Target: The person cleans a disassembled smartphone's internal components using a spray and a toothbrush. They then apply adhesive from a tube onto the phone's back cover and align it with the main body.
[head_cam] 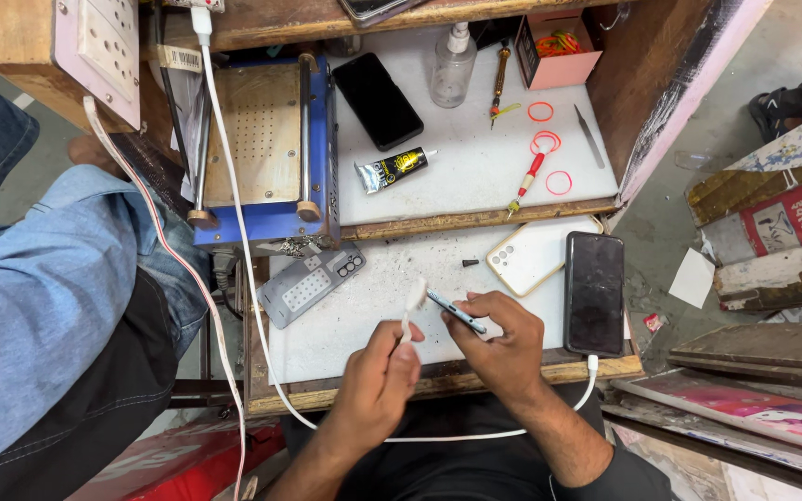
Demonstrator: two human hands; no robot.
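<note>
Left hand: the left hand [378, 376] is closed in a pinch around a small white strip [412, 304], which stands up from the fingertips and curls slightly at its top end.
Right hand: the right hand [503, 339] grips a pair of metal tweezers [455, 312] between thumb and fingers.
Tweezers' axis: the long axis runs on a slant — tip to the upper left, aimed at the white strip and just beside it, the back end buried in the fingers to the lower right.
Where they are: both things are held above the near edge of the lower white work surface [345, 325], not resting on it.
White cable: a white cable [457, 434] loops under the wrists and plugs into a black phone [594, 278] lying face up at the right, its length running away from the person.
Beside it: a phone in a pale case [536, 255] lies tilted, touching the black phone's left side (camera cluster toward the left).
Left of the hands: a grey phone back cover [313, 283] lies slanted.
Further: a blue machine with a perforated plate [262, 148].
Upper shelf: a black-and-yellow glue tube [392, 170], another dark phone [378, 100], a clear spray bottle [452, 67], a red-handled screwdriver [531, 176] among loose red rubber bands [545, 141] — and a small pink box [559, 44] at the back.
Far left: a person in a blue denim sleeve [39, 297].
</note>
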